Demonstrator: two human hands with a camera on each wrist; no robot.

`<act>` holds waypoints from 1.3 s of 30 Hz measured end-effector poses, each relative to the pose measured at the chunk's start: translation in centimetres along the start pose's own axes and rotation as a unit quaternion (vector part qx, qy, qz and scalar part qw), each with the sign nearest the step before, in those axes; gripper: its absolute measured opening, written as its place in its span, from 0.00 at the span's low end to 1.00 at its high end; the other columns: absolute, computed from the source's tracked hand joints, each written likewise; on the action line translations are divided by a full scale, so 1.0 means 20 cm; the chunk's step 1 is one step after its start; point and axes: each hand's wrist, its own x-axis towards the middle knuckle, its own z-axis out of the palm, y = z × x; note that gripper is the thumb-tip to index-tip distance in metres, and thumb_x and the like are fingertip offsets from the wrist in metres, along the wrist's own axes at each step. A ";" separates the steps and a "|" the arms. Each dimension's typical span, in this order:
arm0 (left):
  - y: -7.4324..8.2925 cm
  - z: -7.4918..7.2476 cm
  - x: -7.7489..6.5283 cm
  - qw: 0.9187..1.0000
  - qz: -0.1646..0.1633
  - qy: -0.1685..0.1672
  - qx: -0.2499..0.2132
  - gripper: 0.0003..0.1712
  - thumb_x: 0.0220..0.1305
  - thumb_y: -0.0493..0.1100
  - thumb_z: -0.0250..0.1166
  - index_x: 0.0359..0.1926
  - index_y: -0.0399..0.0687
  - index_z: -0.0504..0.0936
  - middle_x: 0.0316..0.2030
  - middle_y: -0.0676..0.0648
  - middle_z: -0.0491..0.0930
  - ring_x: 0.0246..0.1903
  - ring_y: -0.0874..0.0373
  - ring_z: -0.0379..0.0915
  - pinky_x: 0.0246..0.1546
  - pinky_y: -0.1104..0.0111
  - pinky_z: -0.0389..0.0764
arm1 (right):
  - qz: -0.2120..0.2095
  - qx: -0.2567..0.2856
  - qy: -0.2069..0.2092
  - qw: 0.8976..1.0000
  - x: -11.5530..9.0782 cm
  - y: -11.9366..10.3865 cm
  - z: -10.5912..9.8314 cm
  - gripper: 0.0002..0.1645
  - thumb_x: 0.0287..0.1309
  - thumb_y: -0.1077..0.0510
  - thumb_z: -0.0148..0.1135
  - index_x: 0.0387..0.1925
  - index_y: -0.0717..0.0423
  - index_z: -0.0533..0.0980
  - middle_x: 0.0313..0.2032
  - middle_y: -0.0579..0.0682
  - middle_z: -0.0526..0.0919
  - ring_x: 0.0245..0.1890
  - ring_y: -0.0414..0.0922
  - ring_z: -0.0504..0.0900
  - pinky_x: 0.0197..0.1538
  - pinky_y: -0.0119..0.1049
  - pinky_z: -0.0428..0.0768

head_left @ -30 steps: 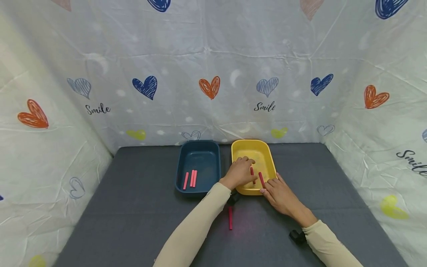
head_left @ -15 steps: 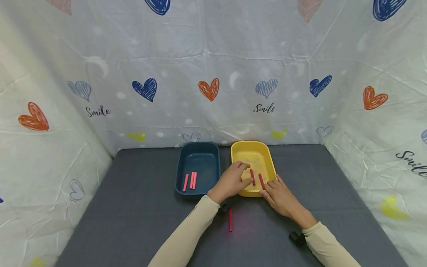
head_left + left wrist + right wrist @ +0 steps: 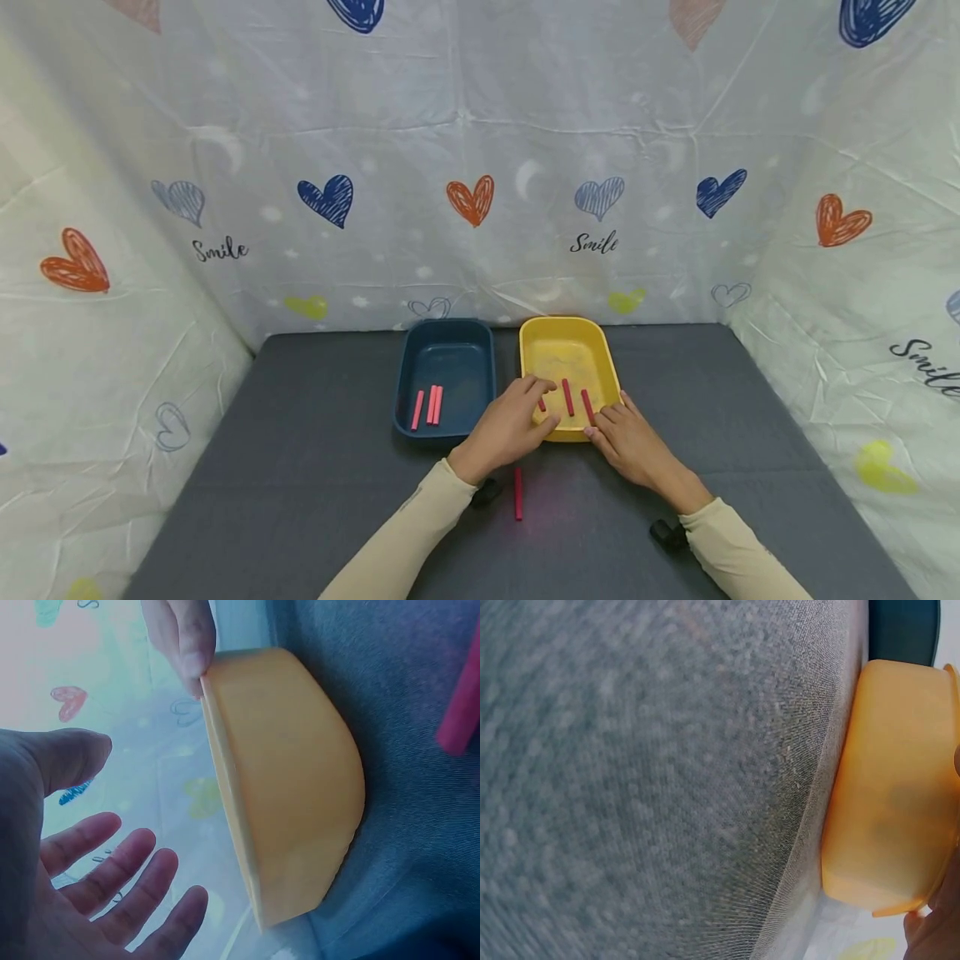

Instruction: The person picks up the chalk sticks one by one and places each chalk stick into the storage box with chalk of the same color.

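My left hand [image 3: 506, 425] hovers over the near left part of the yellow tray [image 3: 564, 337], fingers spread and relaxed, holding nothing; the left wrist view shows its fingers [image 3: 142, 892] apart from the tray's rim. At the tray's near right corner, my right hand [image 3: 633, 446] grips the rim; the left wrist view shows its thumb [image 3: 193, 664] right at that edge. Inside the yellow tray lie chalk-like red sticks: one in the middle [image 3: 567, 397], another [image 3: 587, 406] beside the right fingers, and a third [image 3: 542, 404] partly hidden by the left hand.
A dark blue tray [image 3: 457, 358] stands left of the yellow one with three pink sticks [image 3: 417, 411] in it. Another red stick [image 3: 518, 496] lies on the grey tablecloth [image 3: 300, 467] in front. Patterned curtain [image 3: 405, 208] closes off the back and sides.
My left hand has drawn back toward the left and nearer, uncovering more of the red sticks in the yellow tray. The right hand has stayed at the tray's corner.
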 end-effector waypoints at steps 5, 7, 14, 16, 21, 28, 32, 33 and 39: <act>0.00 0.00 -0.06 1.000 0.015 -0.003 0.009 0.29 0.65 0.53 0.65 0.64 0.50 0.72 0.57 0.48 0.75 0.52 0.57 0.70 0.53 0.64 0.80 | 0.002 -0.003 -0.001 1.000 -0.01 0.00 0.00 0.12 0.69 0.49 0.56 0.32 0.51 0.76 0.34 0.49 0.81 0.45 0.51 0.79 0.70 0.63 0.61; 0.00 0.00 -0.09 1.000 0.015 -0.003 0.013 0.30 0.65 0.54 0.65 0.64 0.50 0.71 0.57 0.48 0.75 0.54 0.57 0.70 0.55 0.64 0.80 | 0.000 -0.002 0.001 1.000 -0.01 0.00 0.00 0.12 0.69 0.49 0.56 0.33 0.51 0.76 0.35 0.49 0.81 0.45 0.51 0.79 0.70 0.63 0.61; -0.04 -0.03 -0.20 1.000 0.006 0.000 0.024 0.32 0.62 0.54 0.67 0.65 0.52 0.71 0.58 0.51 0.74 0.57 0.57 0.69 0.59 0.61 0.78 | 0.008 0.005 -0.010 1.000 0.01 0.00 -0.01 0.12 0.70 0.49 0.54 0.32 0.49 0.75 0.35 0.48 0.81 0.46 0.51 0.79 0.71 0.63 0.60; -0.05 -0.03 -0.24 1.000 0.010 0.001 0.029 0.33 0.62 0.54 0.67 0.65 0.51 0.70 0.58 0.51 0.74 0.57 0.57 0.69 0.59 0.61 0.78 | 0.011 0.007 -0.013 1.000 0.01 0.00 -0.01 0.12 0.70 0.49 0.54 0.32 0.49 0.75 0.35 0.48 0.81 0.46 0.51 0.79 0.71 0.62 0.59; -0.07 -0.03 -0.32 0.999 0.015 -0.012 0.025 0.35 0.60 0.54 0.69 0.65 0.50 0.71 0.57 0.51 0.74 0.56 0.58 0.70 0.58 0.59 0.78 | 0.011 0.014 -0.018 1.000 0.00 0.00 0.00 0.12 0.71 0.49 0.54 0.33 0.49 0.76 0.36 0.49 0.81 0.47 0.51 0.79 0.72 0.62 0.58; -0.09 -0.01 -0.38 0.998 -0.016 -0.053 0.002 0.39 0.59 0.57 0.70 0.68 0.50 0.68 0.60 0.51 0.73 0.58 0.57 0.70 0.60 0.58 0.77 | 0.012 0.014 -0.010 1.000 0.00 0.01 0.00 0.12 0.71 0.49 0.54 0.33 0.49 0.76 0.35 0.48 0.80 0.46 0.50 0.78 0.71 0.62 0.59; -0.10 0.01 -0.40 0.997 -0.029 -0.077 -0.006 0.42 0.58 0.58 0.70 0.69 0.51 0.67 0.60 0.51 0.72 0.58 0.58 0.69 0.60 0.58 0.77 | 0.010 0.016 -0.010 1.000 0.00 0.01 0.00 0.12 0.71 0.48 0.53 0.33 0.48 0.76 0.35 0.47 0.81 0.46 0.50 0.78 0.71 0.62 0.59; -0.11 0.02 -0.41 0.996 -0.027 -0.080 -0.005 0.42 0.58 0.59 0.70 0.69 0.51 0.67 0.60 0.52 0.72 0.58 0.58 0.69 0.60 0.58 0.77 | 0.009 0.016 -0.009 1.000 0.00 0.01 0.00 0.12 0.71 0.48 0.53 0.33 0.48 0.76 0.36 0.47 0.81 0.46 0.50 0.78 0.71 0.62 0.59; -0.13 0.06 -0.43 0.996 -0.006 -0.085 0.008 0.44 0.56 0.59 0.71 0.69 0.48 0.67 0.58 0.52 0.73 0.54 0.60 0.68 0.56 0.61 0.78 | 0.012 0.012 -0.013 1.000 0.00 0.01 0.00 0.12 0.71 0.48 0.53 0.33 0.48 0.76 0.36 0.47 0.81 0.47 0.50 0.78 0.71 0.62 0.59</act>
